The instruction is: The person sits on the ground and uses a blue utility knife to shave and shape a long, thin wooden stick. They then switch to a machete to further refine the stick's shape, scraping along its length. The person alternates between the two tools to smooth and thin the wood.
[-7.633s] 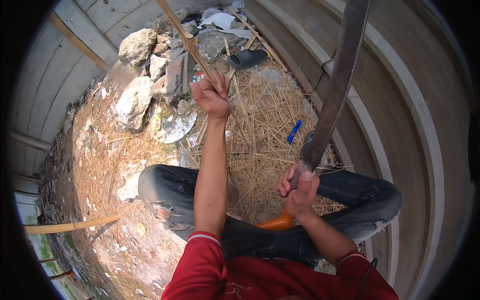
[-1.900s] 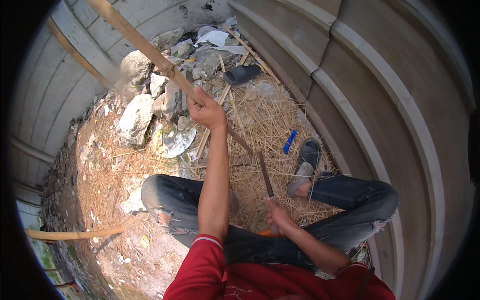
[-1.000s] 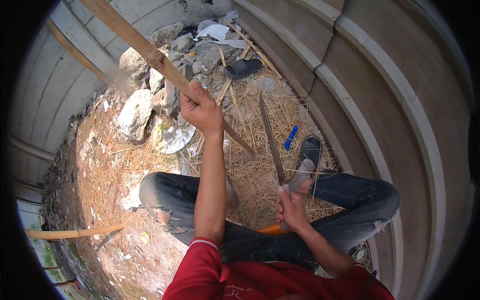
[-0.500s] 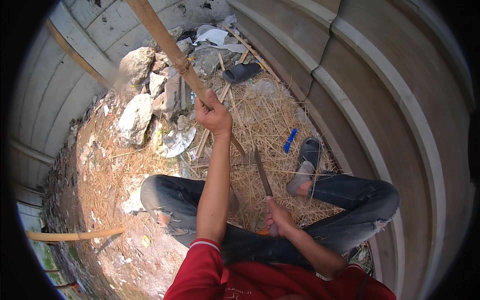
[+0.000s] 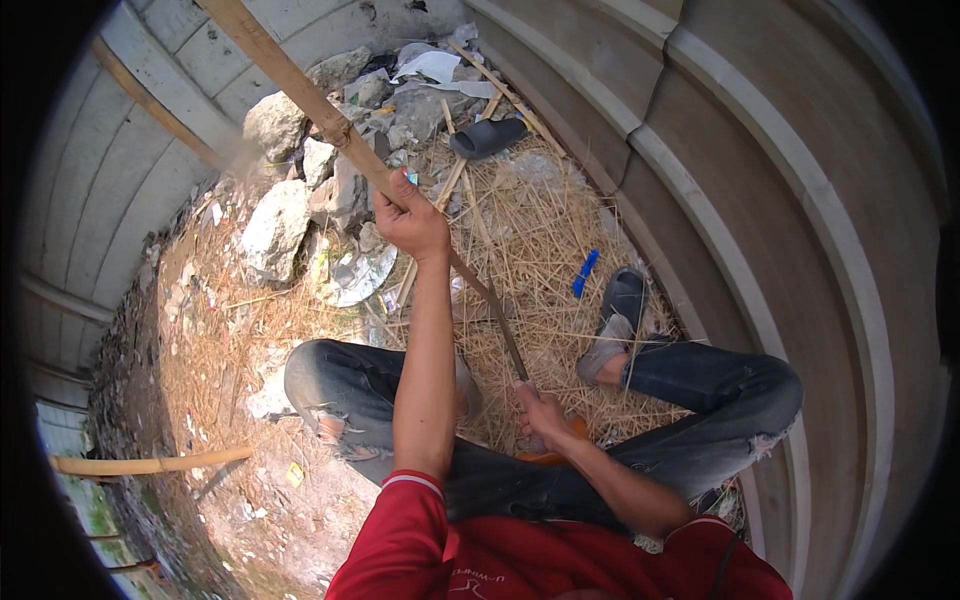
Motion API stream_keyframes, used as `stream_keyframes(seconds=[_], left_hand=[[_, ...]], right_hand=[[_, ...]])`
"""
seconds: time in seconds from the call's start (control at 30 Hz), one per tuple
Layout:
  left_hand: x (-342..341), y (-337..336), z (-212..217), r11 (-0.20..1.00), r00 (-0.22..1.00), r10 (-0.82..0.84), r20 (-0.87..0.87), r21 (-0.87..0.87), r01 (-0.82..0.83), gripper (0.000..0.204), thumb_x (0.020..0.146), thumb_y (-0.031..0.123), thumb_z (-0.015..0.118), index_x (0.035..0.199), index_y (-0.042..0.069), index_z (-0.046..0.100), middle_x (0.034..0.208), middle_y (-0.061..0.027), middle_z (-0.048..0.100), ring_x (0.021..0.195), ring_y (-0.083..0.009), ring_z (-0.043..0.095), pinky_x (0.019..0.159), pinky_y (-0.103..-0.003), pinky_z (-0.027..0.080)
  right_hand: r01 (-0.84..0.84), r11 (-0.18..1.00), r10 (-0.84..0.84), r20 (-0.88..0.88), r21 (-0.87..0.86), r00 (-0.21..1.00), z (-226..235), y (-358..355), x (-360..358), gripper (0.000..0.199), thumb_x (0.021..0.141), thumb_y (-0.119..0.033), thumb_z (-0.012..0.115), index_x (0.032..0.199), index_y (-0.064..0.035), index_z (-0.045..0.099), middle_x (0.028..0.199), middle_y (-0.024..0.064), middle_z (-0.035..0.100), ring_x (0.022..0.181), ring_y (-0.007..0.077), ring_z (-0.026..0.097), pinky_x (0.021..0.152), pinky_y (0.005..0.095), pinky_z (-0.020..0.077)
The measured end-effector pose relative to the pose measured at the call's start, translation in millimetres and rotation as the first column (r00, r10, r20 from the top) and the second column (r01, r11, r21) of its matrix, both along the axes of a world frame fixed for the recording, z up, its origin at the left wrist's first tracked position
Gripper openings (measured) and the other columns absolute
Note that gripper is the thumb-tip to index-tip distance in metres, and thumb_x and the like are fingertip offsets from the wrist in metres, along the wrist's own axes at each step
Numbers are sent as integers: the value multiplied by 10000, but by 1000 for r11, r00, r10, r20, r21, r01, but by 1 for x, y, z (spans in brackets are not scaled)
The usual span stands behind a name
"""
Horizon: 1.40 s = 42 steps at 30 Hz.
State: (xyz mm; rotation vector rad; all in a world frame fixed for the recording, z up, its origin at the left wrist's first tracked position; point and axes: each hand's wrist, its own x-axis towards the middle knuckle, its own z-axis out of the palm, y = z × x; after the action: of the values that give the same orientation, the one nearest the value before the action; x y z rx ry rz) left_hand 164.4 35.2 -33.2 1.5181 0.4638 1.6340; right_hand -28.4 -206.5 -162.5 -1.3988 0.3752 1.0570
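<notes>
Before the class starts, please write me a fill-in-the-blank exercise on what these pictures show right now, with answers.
1. The left hand grips a pole made of ____.
2. A long knife is in the right hand, which is nearer the body than the ____ hand.
3. The small object on the straw, beside the worn sandal, is coloured ____.
4. The person's shirt is mainly ____.

Missing words: bamboo, left, blue, red.

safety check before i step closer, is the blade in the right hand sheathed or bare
Bare: the dark blade shows uncovered beyond the right hand.
</notes>
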Motion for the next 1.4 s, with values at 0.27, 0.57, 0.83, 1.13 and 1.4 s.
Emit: stream_keyframes(seconds=[0.27, 0.57, 0.83, 1.13, 1.4], left_hand=[[-7, 15, -9, 990, 994, -107, 27, -88, 109, 390, 1032, 379, 569, 874, 22, 575, 625, 29, 467, 564, -65, 414, 513, -254, 305], [-10, 25, -12, 989, 995, -78, 65, -123, 86, 367, 1037, 347, 568, 856, 29, 549, 621, 38, 452, 542, -59, 397, 495, -255, 291], [-13, 24, -8, 973, 982, -153, 113, -159, 170, 373, 1047, 340, 551, 809, 58, 499, 591, 47, 422, 518, -41, 375, 476, -231, 277], [-32, 19, 10, 864, 881, -416, 225, -204, 460, 437, 1063, 369, 501, 735, 99, 399, 542, 32, 367, 437, -47, 308, 395, -232, 237], [-15, 7, -4, 927, 920, -348, 181, -83, 367, 413, 1063, 330, 513, 743, 95, 397, 543, 40, 350, 439, -36, 298, 393, -231, 232]], right_hand=[[-105, 988, 45, 436, 115, 899, 46, 18, 21, 462, 1003, -478, 569, 797, -64, 550, 580, -12, 471, 467, 127, 477, 452, 327, 414], [-87, 991, 82, -54, -105, 995, -41, 1, 19, 491, 997, -531, 541, 778, -94, 493, 583, -11, 436, 470, 116, 447, 439, 334, 414], [-106, 993, 70, 469, 50, 880, -27, 26, 2, 498, 983, -536, 568, 756, -105, 466, 575, -16, 431, 449, 91, 451, 410, 289, 400], [-44, 999, 30, 450, 20, 892, 19, 11, 37, 488, 1004, -487, 557, 765, -67, 483, 562, -3, 450, 450, 91, 453, 409, 289, 383], [-75, 996, 85, 355, -41, 931, -21, -7, -12, 512, 1012, -470, 548, 739, -37, 554, 544, 4, 474, 470, 120, 468, 455, 328, 374]])
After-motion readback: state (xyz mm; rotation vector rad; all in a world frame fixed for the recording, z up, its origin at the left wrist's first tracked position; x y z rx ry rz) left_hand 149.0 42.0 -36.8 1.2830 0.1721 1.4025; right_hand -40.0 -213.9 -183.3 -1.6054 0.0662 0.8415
